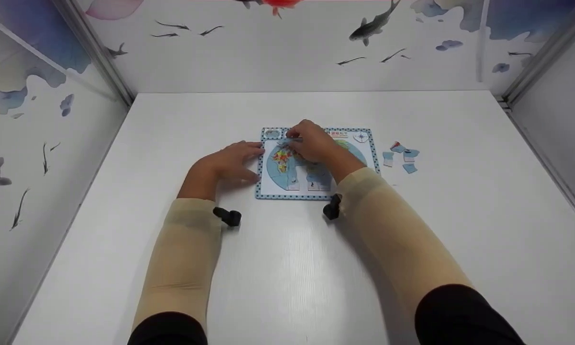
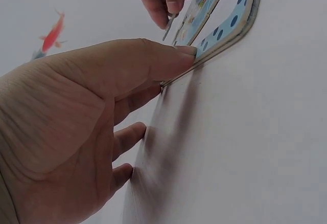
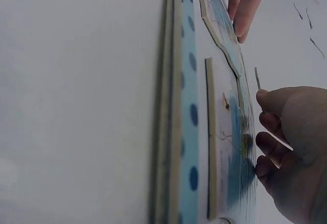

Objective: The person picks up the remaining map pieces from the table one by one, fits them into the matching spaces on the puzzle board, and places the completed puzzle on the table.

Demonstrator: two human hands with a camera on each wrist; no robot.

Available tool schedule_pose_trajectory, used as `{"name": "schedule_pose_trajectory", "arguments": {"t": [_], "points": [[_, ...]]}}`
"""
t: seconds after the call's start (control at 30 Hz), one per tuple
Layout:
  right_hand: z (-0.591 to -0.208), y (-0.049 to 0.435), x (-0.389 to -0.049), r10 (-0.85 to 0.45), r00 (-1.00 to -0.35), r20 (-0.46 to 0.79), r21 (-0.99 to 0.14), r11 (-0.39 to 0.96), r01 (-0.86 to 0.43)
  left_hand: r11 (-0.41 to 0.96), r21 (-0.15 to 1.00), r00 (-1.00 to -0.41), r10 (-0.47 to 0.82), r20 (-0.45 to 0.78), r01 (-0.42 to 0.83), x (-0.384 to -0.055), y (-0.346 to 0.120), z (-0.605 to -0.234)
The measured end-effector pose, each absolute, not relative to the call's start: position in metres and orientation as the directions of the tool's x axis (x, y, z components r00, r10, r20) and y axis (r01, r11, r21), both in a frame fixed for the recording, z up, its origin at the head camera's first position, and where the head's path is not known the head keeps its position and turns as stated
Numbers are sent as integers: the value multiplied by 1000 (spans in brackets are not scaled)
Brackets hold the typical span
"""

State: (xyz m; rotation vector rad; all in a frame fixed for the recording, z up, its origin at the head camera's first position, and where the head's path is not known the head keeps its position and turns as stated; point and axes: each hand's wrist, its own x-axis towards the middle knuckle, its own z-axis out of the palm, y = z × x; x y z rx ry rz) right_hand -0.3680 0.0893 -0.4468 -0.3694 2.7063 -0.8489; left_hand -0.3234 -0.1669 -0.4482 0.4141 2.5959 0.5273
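A world-map jigsaw puzzle board (image 1: 287, 197) with a blue dotted border lies flat on the white table. My left hand (image 1: 227, 160) is at the board's left side, its fairly straight fingers and thumb touching the edge; in the left wrist view the thumb (image 2: 173, 60) lies against the dotted border. Over the upper middle of the map, my right hand (image 1: 313, 141) pinches a thin puzzle piece (image 3: 257, 78) between thumb and finger. That piece stands edge-on in the right wrist view, so its picture is hidden. Laid pieces (image 3: 225, 137) cover parts of the board, with white gaps between them.
Several loose puzzle pieces (image 1: 410, 153) lie on the table just right of the board. White panels (image 1: 287, 57) painted with fish enclose the table at the back and sides. A black wrist camera (image 1: 332, 207) hangs over the board's lower edge.
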Motion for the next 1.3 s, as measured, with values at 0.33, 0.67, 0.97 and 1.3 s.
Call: {"name": "schedule_pose_trajectory", "arguments": {"t": [0.33,0.67,0.97,1.3], "points": [[-448,88,-371,-316,-925,-213,-590,796,-136,882,416,-846,385,-369,220,-323,-168,-447],[-446,85,-372,-315,-919,-235,-572,810,-131,876,413,-843,407,-352,250,-324,-167,-446],[-454,87,-373,-335,-926,-174,-579,795,-179,875,421,-843,403,-355,241,-322,-167,-447],[-454,86,-373,-319,-929,-188,-576,802,-159,875,421,-842,403,-360,239,-323,-167,-446]]}}
